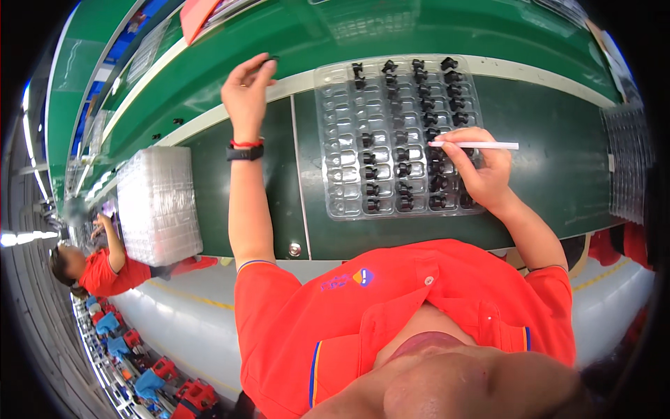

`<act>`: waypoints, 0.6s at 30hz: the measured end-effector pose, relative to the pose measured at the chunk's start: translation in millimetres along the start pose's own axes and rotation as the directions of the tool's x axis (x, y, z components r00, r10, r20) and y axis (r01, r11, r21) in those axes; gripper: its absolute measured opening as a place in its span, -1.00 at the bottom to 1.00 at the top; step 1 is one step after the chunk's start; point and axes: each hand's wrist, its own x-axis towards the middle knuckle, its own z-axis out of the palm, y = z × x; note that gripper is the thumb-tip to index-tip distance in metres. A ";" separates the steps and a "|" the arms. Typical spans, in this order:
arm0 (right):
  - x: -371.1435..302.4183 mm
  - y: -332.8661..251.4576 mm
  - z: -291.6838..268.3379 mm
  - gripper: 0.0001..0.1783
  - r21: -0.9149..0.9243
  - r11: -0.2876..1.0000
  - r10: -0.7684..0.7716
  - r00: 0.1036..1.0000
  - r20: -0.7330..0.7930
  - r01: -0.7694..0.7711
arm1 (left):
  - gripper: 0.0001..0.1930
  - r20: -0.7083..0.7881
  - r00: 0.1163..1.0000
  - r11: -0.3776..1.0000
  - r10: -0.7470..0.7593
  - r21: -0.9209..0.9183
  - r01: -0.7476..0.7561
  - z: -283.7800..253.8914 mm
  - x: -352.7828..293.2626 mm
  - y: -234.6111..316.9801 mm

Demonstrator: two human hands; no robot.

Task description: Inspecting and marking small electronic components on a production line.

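My left hand (248, 87) is raised over the far strip of the green bench, left of the tray. Its thumb and fingers pinch a small black part (271, 59), whose exact kind I cannot make out. Over the right part of a clear plastic tray (342, 210), my right hand (481, 167) grips a thin white stick (492, 145) lying sideways, its pinkish tip at the fingertips. Small black parts (371, 172) fill many pockets of the tray; the leftmost column and some pockets beside it hold none. My right hand hides a few pockets.
A tall stack of clear trays (157, 209) stands at the left, another stack (627, 167) at the right end. Two loose black parts (178, 121) lie on the far green surface. At the far left a person in red (112, 269) works. An orange-red bin (197, 17) sits at the back.
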 end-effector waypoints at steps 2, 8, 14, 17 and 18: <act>-0.3 1.9 -0.3 -0.91 0.009 1.000 -0.008 1.000 -0.016 0.008 | -0.72 0.241 0.970 0.990 -0.021 -0.129 0.053 30.5 -23.8 27.1; 0.5 -0.2 -3.3 -0.83 0.078 0.994 -0.072 0.996 -0.050 0.076 | -0.69 0.665 0.732 0.922 -0.147 -0.175 0.344 81.6 -95.0 68.9; 1.8 1.3 1.4 -0.83 0.032 0.997 -0.064 0.997 -0.039 0.065 | -0.80 0.752 0.648 0.900 -0.123 -0.191 0.393 95.8 -110.7 57.5; -0.2 2.2 3.9 -0.87 0.011 0.998 -0.061 0.998 -0.019 0.061 | -0.81 0.753 0.647 0.890 -0.116 -0.211 0.404 98.5 -111.7 56.4; -0.3 2.5 4.0 -0.88 0.005 0.999 -0.041 0.999 -0.017 0.041 | -0.81 0.751 0.650 0.885 -0.114 -0.221 0.410 99.4 -112.1 56.9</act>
